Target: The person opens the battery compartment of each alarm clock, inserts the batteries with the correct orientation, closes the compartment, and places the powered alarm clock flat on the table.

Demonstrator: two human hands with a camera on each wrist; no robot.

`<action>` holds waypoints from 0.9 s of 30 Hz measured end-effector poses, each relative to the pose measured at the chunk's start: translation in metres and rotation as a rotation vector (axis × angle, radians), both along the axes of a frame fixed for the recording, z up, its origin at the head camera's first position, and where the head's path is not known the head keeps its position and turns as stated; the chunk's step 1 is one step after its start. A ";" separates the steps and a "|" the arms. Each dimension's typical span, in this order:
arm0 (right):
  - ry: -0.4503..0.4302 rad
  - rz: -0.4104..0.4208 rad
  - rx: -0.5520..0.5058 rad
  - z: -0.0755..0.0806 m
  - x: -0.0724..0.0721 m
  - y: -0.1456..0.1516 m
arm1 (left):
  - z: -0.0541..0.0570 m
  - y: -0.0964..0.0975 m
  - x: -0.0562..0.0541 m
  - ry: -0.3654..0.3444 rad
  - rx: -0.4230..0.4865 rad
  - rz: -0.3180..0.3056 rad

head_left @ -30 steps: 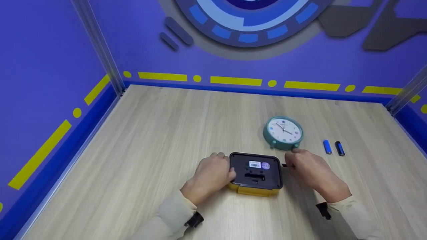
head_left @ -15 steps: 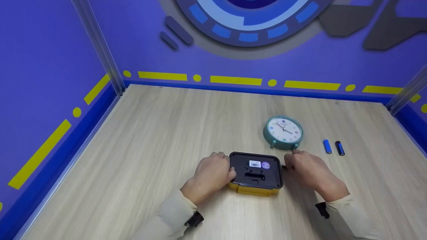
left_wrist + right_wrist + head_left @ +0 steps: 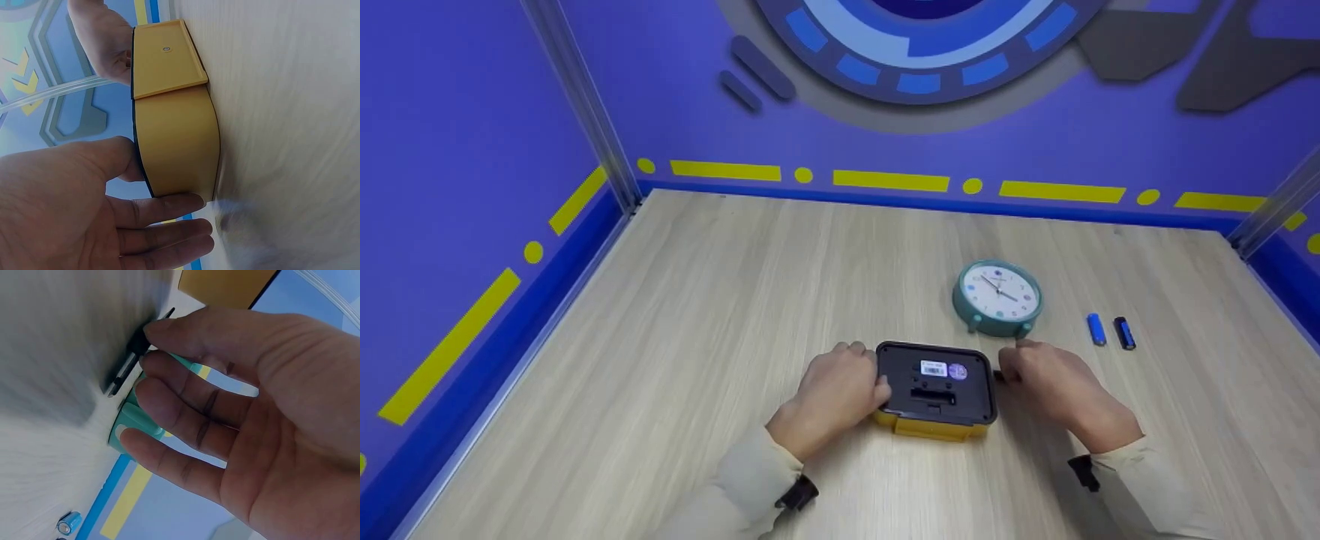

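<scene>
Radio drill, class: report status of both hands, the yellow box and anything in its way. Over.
Left hand grips yellow box; right hand pinches small black object. Slot uncovered, facing up. Green clock beyond box, not blocking slot.

On the tabletop, right of its middle, you have a teal clock lying face up | nearer the right edge, a blue battery and a black-and-blue battery lie side by side, apart | you face a purple, yellow-marked back wall along the far edge | metal posts rise at both far corners
</scene>
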State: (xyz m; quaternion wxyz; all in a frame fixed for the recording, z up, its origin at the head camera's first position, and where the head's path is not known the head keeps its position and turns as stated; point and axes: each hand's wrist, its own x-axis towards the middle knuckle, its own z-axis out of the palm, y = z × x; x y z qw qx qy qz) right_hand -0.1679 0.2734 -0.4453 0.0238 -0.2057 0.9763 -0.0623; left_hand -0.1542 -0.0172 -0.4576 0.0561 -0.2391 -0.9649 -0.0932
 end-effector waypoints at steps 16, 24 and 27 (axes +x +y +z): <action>0.003 0.011 0.020 0.001 0.001 0.000 | 0.002 0.001 0.000 -0.028 0.013 0.017; -0.016 0.005 0.026 0.002 0.000 0.000 | 0.002 0.001 0.000 -0.022 0.000 0.010; -0.015 0.003 0.019 0.002 0.000 0.001 | 0.002 0.001 0.000 -0.020 0.002 0.009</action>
